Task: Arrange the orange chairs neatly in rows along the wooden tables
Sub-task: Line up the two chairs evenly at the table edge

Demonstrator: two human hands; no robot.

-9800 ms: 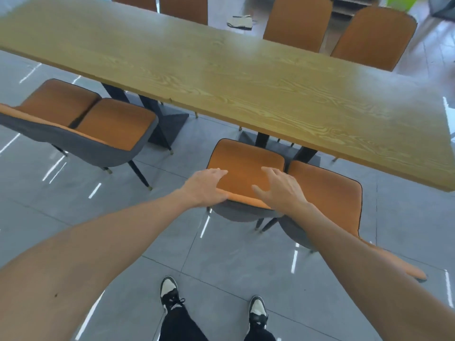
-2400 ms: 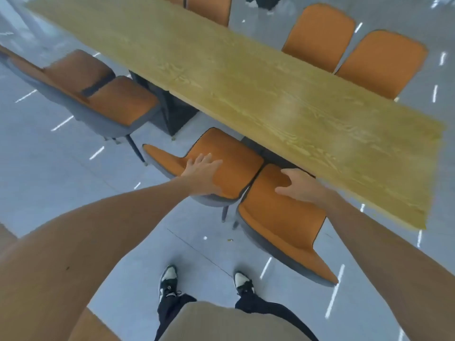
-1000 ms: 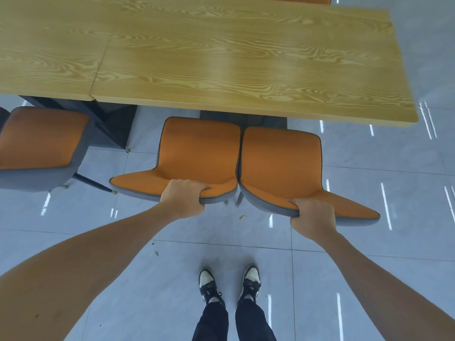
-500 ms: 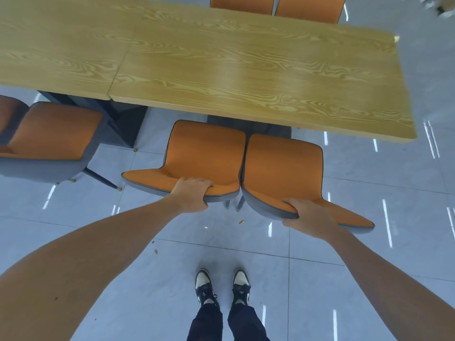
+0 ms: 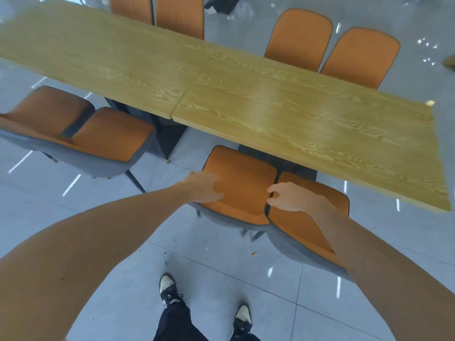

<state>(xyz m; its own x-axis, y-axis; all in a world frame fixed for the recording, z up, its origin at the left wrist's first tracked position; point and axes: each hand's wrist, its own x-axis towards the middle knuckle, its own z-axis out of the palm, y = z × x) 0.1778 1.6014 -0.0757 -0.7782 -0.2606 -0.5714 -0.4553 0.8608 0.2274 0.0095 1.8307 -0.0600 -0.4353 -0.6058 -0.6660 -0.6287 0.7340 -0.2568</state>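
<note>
Four more orange chairs are standing around the long wooden table, a pair at the near left and pairs at the far side, with the table's dark base sitting between the near pairs. Two orange chairs are sitting side by side, touching, at the near edge of the table with their seats tucked partly under it. The left hand is lying with relaxed fingers on the left chair; the right hand is hovering over the right chair with fingers loosely curled at the seam between them, gripping nothing.

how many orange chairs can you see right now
8: two under the hands at the near table edge, two at left, four across the table. Others may be hidden.
</note>
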